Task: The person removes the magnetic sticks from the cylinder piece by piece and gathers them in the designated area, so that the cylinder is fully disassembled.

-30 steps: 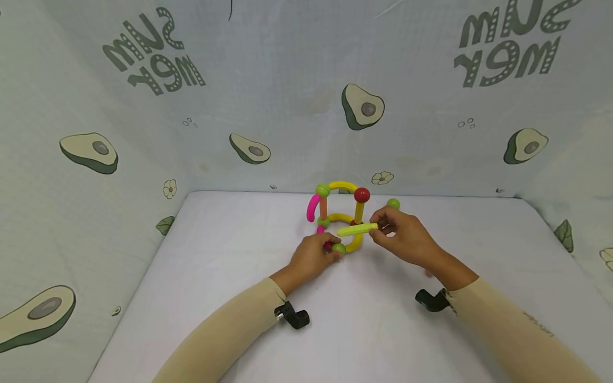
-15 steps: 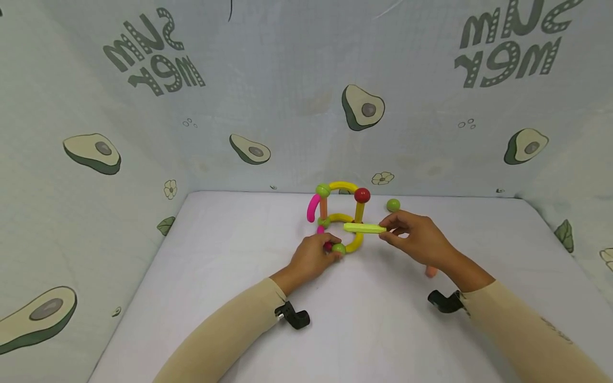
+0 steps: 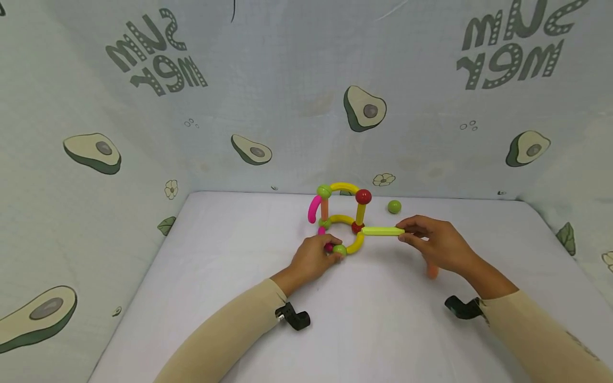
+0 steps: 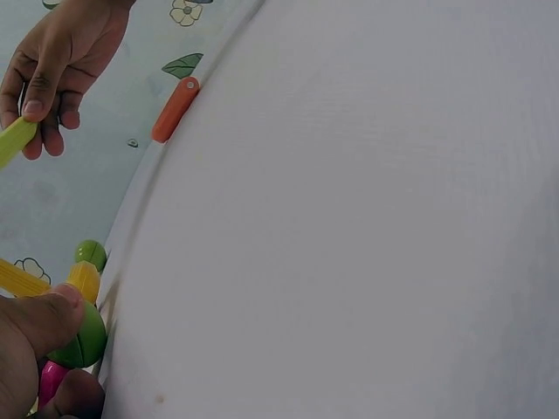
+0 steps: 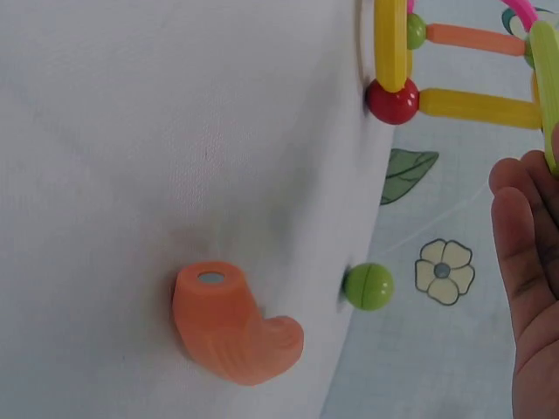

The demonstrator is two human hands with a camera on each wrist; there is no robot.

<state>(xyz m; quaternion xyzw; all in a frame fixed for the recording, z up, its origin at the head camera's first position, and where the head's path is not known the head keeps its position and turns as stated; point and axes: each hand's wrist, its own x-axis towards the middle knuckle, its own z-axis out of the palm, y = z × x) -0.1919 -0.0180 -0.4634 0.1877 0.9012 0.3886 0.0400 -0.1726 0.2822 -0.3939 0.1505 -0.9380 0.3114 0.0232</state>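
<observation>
A frame of magnetic balls and sticks stands on the table, with a red ball (image 3: 363,197) at an upper corner and an upright yellow stick (image 3: 361,214) under it. My left hand (image 3: 310,258) pinches the green ball (image 3: 340,250) at the frame's lower front; in the left wrist view the thumb lies on it. Between thumb and fingertips, my right hand (image 3: 438,244) holds a lime-yellow stick (image 3: 383,231) by one end, raised above the table. In the head view its other end overlaps the frame's lower right; whether they touch, I cannot tell.
A loose green ball (image 3: 394,206) lies behind the right hand. An orange curved piece (image 5: 218,323) rests on the white table (image 3: 364,319), partly hidden by that hand in the head view. Printed cloth (image 3: 297,96) rises at the back.
The right hand has moved rightward with the lime-yellow stick, uncovering the loose green ball and more of the orange piece. The left hand stays at the green ball.
</observation>
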